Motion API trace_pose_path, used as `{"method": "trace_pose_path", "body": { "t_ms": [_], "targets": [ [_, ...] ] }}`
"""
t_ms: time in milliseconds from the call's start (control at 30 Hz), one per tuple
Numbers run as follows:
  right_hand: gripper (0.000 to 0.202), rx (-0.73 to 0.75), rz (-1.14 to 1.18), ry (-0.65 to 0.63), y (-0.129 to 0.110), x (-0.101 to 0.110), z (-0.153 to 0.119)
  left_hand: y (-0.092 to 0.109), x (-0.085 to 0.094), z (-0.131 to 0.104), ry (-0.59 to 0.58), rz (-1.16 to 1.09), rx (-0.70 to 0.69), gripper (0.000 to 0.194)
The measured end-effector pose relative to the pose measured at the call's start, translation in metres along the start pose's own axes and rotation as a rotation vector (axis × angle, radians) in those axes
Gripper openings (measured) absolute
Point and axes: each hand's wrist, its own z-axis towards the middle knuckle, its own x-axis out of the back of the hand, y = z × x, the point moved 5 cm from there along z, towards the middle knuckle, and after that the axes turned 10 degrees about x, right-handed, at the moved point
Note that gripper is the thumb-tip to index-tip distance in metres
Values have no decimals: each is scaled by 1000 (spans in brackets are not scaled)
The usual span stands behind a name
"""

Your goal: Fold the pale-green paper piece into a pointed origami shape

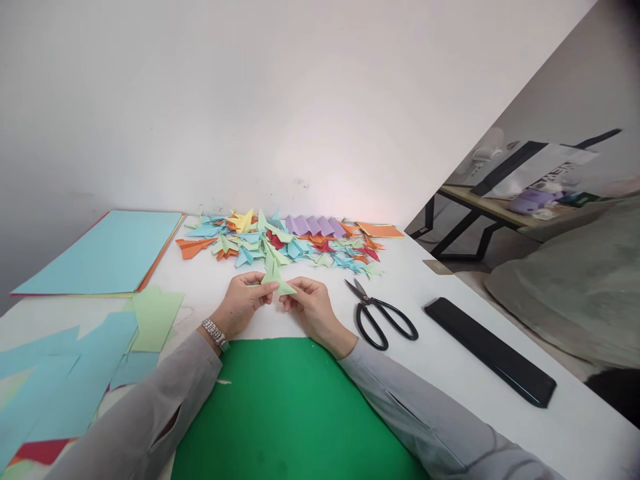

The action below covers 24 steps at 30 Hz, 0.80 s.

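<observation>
Folded light-green paper, one piece, pinched in both hands

Held above the white surface (425,363), just beyond the near green sheet (285,407): folded light-green paper (273,271), pointed, with spread wings. Left grip (244,301): narrow, closed on the left side, thumb on top; metal watch (215,335) at the wrist. Right grip (313,309): narrow, closed on the right wing, thumb and fingertips together.

Also listed:
- Directly beyond, overlapped in view by the held tip: heap of small folded papers (296,249), mixed colours; contact with the tip, impossible to tell.
- At the back of the heap: pleated purple paper (313,227).
- Right of the right grip, well within reach: black-handled scissors (367,300), blades apart, pointing away.
- Farther right: long black case (490,350).
- Far left: stack of coloured sheets (107,253), light blue uppermost.
- Near left, partly hidden by the left sleeve (170,400): loose cut papers (95,360).
</observation>
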Motion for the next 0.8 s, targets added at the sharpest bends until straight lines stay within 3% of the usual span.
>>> {"method": "trace_pose_path", "body": {
  "t_ms": [167,333,600,800],
  "targets": [
    [42,-45,76,-24,3,-1,1,0,2,0,25,13,-20,28],
    [32,-9,-46,-66,0,-3,-1,2,0,-2,45,23,-9,30],
    [30,-2,-37,6,1,0,0,1,-1,0,-21,-75,36,30],
    [30,-5,-46,-2,0,-1,-1,2,-1,-3,50,3,-3,32]
  ]
}}
